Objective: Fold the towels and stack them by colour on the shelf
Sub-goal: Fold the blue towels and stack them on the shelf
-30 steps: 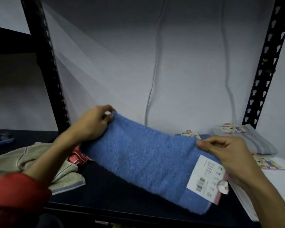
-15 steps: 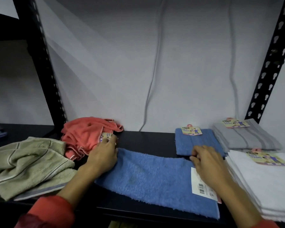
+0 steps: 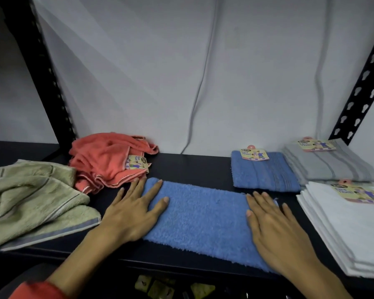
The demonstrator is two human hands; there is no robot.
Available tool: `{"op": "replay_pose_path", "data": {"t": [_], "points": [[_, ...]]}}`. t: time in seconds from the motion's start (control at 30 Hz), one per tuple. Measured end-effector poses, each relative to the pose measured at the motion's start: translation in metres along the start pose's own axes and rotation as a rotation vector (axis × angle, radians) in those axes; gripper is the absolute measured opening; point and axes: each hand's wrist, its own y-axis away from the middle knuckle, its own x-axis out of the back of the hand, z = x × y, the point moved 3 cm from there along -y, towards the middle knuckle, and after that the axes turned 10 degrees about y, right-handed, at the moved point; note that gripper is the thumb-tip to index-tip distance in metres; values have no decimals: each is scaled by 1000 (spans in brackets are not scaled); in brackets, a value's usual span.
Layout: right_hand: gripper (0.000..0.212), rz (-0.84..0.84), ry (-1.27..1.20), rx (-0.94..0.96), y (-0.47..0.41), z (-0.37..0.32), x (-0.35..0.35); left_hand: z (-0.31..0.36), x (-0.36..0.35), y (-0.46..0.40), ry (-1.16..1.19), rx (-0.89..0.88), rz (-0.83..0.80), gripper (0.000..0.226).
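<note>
Plain mid-blue terry towel [image 3: 203, 219], long folded strip, near centre: uniform blue, no pattern. Small folded blue terry towel [image 3: 263, 172], far right of centre: blue with darker woven stripes; yellow card label, pink hanger tab. Folded grey towel stack [image 3: 330, 165], far right: grey, darker stripes. Folded white towel stack [image 3: 345, 229], near right: plain white. Crumpled coral-orange towel [image 3: 104, 160], far left: white-stitched hem. Rumpled sage-green towel [image 3: 30, 197], near left: thin dark lines, grey-blue border. Flat metal shelf board [image 3: 192, 167]: black.
</note>
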Motion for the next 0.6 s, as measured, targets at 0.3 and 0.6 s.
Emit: {"op": "replay_pose_path", "data": {"t": [0.3, 0.6], "points": [[58, 6, -203, -27, 5, 1, 11, 63, 18, 4, -76, -88, 122, 66], [112, -61, -140, 38, 3, 11, -2, 163, -62, 9, 10, -426, -42, 54]]}}
